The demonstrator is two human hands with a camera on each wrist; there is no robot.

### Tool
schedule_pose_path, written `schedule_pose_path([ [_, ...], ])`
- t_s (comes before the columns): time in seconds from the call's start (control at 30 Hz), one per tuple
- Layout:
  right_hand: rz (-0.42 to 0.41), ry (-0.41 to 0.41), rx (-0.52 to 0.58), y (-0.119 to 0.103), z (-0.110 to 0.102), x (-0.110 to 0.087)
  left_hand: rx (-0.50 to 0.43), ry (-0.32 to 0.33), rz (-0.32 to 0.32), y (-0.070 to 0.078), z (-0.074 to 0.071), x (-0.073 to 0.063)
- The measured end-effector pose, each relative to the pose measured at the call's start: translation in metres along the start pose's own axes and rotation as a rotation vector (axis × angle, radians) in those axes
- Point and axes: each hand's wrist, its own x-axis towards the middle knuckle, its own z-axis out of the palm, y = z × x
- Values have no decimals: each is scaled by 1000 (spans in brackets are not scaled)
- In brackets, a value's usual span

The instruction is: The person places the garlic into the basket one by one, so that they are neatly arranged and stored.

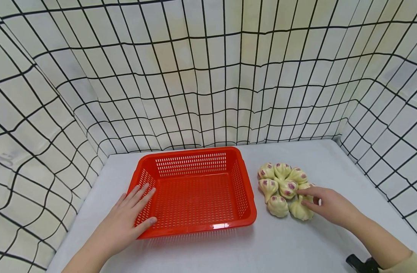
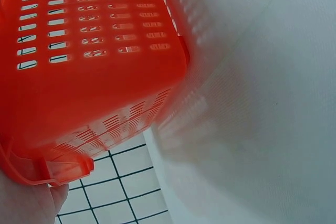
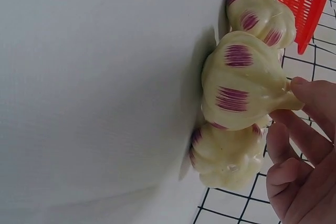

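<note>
A red plastic basket with slotted walls and nothing inside stands on the table. My left hand rests on its left rim, fingers spread and fairly straight. The left wrist view has the basket's outer wall filling much of the picture, with part of the hand at the rim. To the right of the basket lies a cluster of several garlic bulbs, cream with purple streaks. At the cluster's right side, my right hand pinches the stem of one garlic bulb between thumb and finger.
A white cloth covers the table. Black wire mesh over white sheeting encloses the back and both sides. A black object sits by the right wrist at the lower right. Other bulbs touch or crowd the pinched one.
</note>
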Motion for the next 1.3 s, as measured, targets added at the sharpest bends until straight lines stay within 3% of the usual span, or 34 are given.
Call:
schedule_pose_path([
  [0.23,37,-46,-1,-4,-3,1,3,-3,-1,-2,0,-1],
  [0.57,69,-41,-13,-7,-8,0,3,0,2,-4,1,-2],
  [1.0,72,7,-47,-22,-33,10,30,16,30,-1,0,-1],
  [1.3,14,76,-59,-38,-49,26,16,6,35,-1,1,1],
])
